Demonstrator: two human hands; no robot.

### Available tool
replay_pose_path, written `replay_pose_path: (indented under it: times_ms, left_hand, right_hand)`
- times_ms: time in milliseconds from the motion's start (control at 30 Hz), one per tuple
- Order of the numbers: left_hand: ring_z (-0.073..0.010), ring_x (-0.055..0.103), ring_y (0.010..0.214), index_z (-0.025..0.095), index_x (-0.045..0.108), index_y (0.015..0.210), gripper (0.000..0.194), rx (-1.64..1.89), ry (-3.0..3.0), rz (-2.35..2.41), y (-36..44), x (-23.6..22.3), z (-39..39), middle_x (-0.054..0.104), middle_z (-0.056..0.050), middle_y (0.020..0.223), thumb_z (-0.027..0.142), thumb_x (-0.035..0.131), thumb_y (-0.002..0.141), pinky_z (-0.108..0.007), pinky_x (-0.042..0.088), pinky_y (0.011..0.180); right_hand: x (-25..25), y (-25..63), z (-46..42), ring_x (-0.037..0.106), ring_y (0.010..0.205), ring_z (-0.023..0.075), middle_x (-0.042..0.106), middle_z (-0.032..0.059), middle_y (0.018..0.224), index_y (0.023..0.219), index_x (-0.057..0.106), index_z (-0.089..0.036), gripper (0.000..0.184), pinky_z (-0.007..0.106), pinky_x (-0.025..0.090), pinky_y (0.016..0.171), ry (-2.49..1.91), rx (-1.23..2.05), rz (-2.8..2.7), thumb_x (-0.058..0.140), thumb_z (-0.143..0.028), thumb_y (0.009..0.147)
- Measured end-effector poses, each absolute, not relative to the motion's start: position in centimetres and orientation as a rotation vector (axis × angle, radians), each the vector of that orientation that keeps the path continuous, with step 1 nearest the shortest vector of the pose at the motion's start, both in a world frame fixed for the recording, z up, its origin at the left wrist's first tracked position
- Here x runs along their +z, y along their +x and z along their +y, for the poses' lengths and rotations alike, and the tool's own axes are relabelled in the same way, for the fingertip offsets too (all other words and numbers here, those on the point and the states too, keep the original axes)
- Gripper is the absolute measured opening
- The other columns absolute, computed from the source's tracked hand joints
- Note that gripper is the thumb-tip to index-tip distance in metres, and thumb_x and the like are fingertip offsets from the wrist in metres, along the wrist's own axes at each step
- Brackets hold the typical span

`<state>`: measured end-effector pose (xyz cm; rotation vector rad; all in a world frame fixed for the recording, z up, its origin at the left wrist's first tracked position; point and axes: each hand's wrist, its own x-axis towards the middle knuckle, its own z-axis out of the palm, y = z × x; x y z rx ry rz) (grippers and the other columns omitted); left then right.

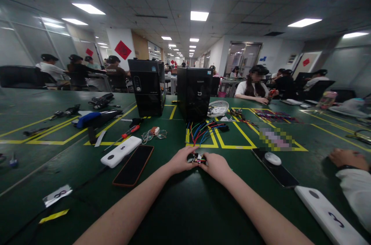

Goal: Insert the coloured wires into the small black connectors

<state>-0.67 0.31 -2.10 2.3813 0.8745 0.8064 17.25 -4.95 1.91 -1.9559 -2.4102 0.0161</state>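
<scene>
Both hands meet over the dark green table, in front of two black computer towers. Between them is a small piece with short coloured wires and white and black parts, perhaps a connector, though its kind is not clear. My left hand closes on its left side with thumb and fingers. From the other side, my right hand pinches it, and the fingers hide part of it. Just beyond the hands, a bundle of red, blue and black wires lies by the foot of the right tower.
To the left lie a phone, a white power bank, a red screwdriver and glasses. The left tower stands behind. On the right are another phone, a white box marked 3 and another person's hand.
</scene>
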Motion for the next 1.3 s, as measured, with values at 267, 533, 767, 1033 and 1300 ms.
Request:
replay_pose_path:
  times_ms: [267, 533, 767, 1033, 1300]
  left_hand:
    - [-0.0226, 0.052, 0.108, 0.024, 0.035, 0.136, 0.067, 0.791, 2.300, 0.932, -0.7, -2.3, 0.3, 0.057, -0.007, 0.116, 0.027, 0.063, 0.076, -0.039, 0.037, 0.099]
    - [-0.0230, 0.052, 0.108, 0.023, 0.041, 0.132, 0.057, 0.779, 2.360, 0.937, -0.8, -2.3, 0.4, 0.060, -0.005, 0.113, 0.026, 0.060, 0.078, -0.038, 0.037, 0.098]
    - [-0.0221, 0.052, 0.107, 0.022, 0.038, 0.133, 0.060, 0.785, 2.349, 0.939, -0.7, -2.6, 0.5, 0.060, -0.006, 0.113, 0.025, 0.061, 0.078, -0.037, 0.037, 0.097]
    - [-0.0223, 0.052, 0.108, 0.022, 0.044, 0.129, 0.053, 0.736, 2.386, 0.959, -0.7, -2.0, 0.2, 0.061, -0.005, 0.112, 0.025, 0.060, 0.078, -0.037, 0.037, 0.098]
    - [-0.0228, 0.052, 0.109, 0.020, 0.054, 0.119, 0.040, 0.702, 2.427, 0.974, -0.7, -1.7, 0.2, 0.059, -0.007, 0.117, 0.027, 0.058, 0.080, -0.036, 0.038, 0.097]
  right_hand:
    - [3.8, 24.7, -1.9, 0.063, 0.091, 0.0260, 0.066, 0.0146, 0.098, 0.107, 0.058, -0.016, 0.043, 0.033, 0.046, 0.070, -2.418, 0.024, -1.853, 0.047, -0.048, 0.082]
    - [3.2, 32.4, -1.0, 0.061, 0.095, 0.0298, 0.063, 0.0207, 0.100, 0.101, 0.062, -0.010, 0.051, 0.036, 0.045, 0.070, -2.667, 0.218, -1.475, 0.041, -0.053, 0.082]
    - [2.6, 33.4, -0.4, 0.062, 0.091, 0.0281, 0.063, 0.0204, 0.099, 0.117, 0.045, -0.008, 0.050, 0.034, 0.045, 0.071, -2.543, 0.132, -1.431, 0.039, -0.047, 0.087]
    - [3.4, 34.4, -0.6, 0.062, 0.091, 0.0251, 0.066, 0.0144, 0.099, 0.116, 0.054, -0.015, 0.035, 0.030, 0.042, 0.071, -2.390, -0.149, -1.617, 0.039, -0.027, 0.086]
    - [2.5, 35.2, -0.2, 0.061, 0.092, 0.0226, 0.067, 0.0109, 0.101, 0.105, 0.066, -0.016, 0.036, 0.026, 0.042, 0.072, -2.189, -0.032, -1.727, 0.043, -0.033, 0.085]
